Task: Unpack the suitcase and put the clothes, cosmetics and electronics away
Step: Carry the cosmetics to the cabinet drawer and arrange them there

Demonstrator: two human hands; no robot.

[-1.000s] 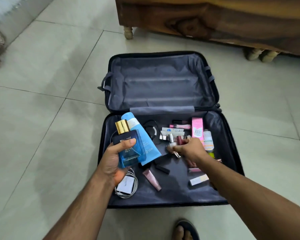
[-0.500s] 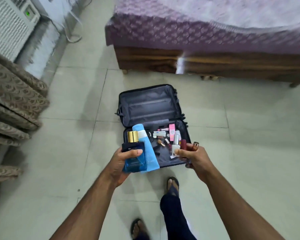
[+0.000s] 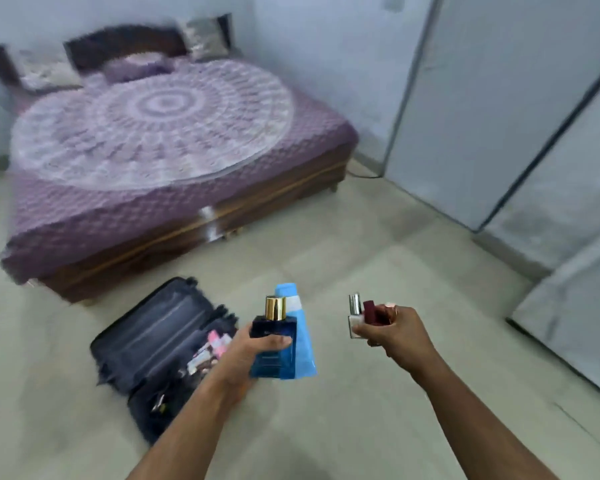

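Left hand [image 3: 248, 353] gripping blue perfume bottle [image 3: 273, 344] with gold cap, plus light blue tube [image 3: 300, 341] pressed just behind it; thumb across bottle front, both upright. Right hand [image 3: 394, 336] curled round small cosmetics: clear bottle [image 3: 354, 322] with silver cap, dark red lipstick [image 3: 370, 311], a rose-gold capped piece beside it; exact count hidden by fingers. Both hands held up above floor [image 3: 343, 410], well apart from each other, forearms bare.

Suitcase [image 3: 153, 337] lying open on floor at lower left, below and left of left hand. Grey lined lid half flat, facing bed. Other half partly hidden by left forearm, holding loose cosmetics [image 3: 210, 348], pink and white bits, too blurred to name singly. Dark small items nearer bottom edge, unclear.

Bed [image 3: 146, 150] behind suitcase, near it but not touching: purple cover with white round mandala pattern, wood frame, pillows [image 3: 136, 65] at dark headboard. Tall pale wardrobe [image 3: 499, 116] panels along right side, dark edges. Light wall at back. Beige tiled floor. Whole view motion-blurred, especially bed edge and suitcase.
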